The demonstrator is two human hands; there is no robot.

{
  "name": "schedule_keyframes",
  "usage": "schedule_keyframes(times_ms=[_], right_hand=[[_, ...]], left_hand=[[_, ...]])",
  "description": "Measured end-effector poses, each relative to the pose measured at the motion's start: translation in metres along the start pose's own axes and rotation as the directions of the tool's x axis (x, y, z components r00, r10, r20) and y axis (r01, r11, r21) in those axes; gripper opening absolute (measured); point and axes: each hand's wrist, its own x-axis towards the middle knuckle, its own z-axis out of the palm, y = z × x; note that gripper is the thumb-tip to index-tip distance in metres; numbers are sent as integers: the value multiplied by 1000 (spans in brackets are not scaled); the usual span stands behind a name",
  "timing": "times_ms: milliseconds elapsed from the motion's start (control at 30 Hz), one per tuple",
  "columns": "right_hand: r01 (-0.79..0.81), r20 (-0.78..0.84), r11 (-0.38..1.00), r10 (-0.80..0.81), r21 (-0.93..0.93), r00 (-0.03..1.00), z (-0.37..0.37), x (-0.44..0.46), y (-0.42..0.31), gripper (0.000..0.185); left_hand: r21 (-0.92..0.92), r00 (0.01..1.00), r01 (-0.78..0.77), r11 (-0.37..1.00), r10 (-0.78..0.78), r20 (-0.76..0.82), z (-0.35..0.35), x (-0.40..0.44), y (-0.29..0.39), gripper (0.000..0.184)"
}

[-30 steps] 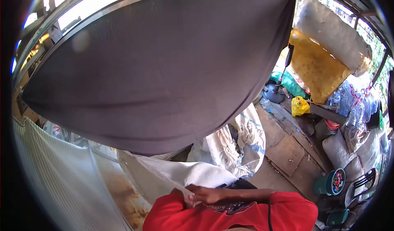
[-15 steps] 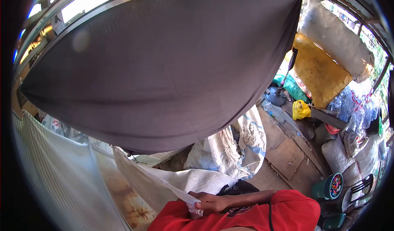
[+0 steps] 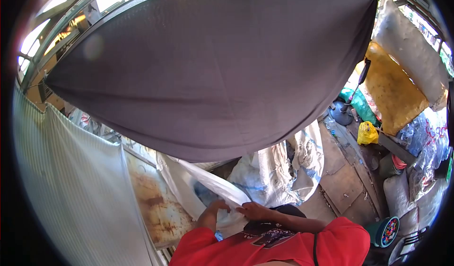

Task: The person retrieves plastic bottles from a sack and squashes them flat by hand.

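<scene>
Right hand (image 3: pixel 254 211) seems to pinch white sheet (image 3: pixel 215 183) edge, left hand (image 3: pixel 219 206) grip can't tell; best spread both along the rim, evenly taut, no bunching.

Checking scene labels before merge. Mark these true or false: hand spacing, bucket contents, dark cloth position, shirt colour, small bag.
1. The left hand and right hand are apart, both at the white sheet. True.
2. The green bucket is empty. False: it holds small multicoloured pieces.
3. The dark cloth hangs beyond the hands. True.
4. The shirt has green sleeves. False: they are red.
5. The small bag below the orange-yellow slab is yellow. True.
</scene>
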Motion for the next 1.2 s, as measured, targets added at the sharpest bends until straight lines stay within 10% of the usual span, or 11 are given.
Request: schedule_keyframes(times_ms=[100, 167, 267, 400, 667, 733, 800, 900, 1033, 1100, 1200], right_hand=[[-225, -92, 973, 219, -61, 971, 12, 21, 31, 35], [-208, -112, 964, 191, -168, 975, 27, 40, 76, 44], [-156, -297, 976, 105, -151, 949, 22, 52, 93, 45], [-196, -144, 978, 205, 75, 968, 7, 62, 105, 46], [-403, 344, 584, 216, 705, 914, -17, 5, 145, 61], [-420, 390, 317, 155, 850, 908, -23, -5, 167, 68], [-320, 317, 162, 44, 933, 947, -59, -24, 154, 71], [-146, 142, 159, 37, 976, 989, -108, -50, 143, 71], [-69, 53, 286, 61, 956, 997, -151, -89, 159, 60], [326, -304, 141, -154, 935, 940, -135, -104, 213, 60], [229, -314, 322, 245, 919, 917, -152, -123, 233, 66]], left_hand=[[1, 950, 120, 993, -115, -292, -4, 14, -2, 118], [-331, 684, 210, 920, -380, -623, 6, 31, -5, 115], [-860, 607, -439, 262, -619, -498, 15, -26, 48, 103], [-529, 398, -845, 79, -569, -719, 49, -76, 100, 87], [-426, 424, -904, 44, -44, -904, 107, -56, 135, 71], [-585, 557, -778, -228, 179, -811, 113, -48, 146, 68], [-721, 642, -242, -649, 450, -621, 89, -89, 211, 66], [-687, 658, -376, -622, 343, -671, 85, -89, 259, 68], [-858, 798, -487, -162, 318, -512, 86, -55, 279, 67], [-797, 788, -588, 137, 318, -527, 88, -38, 299, 65], [-717, 802, -589, 373, 162, -575, 88, -61, 356, 76]])
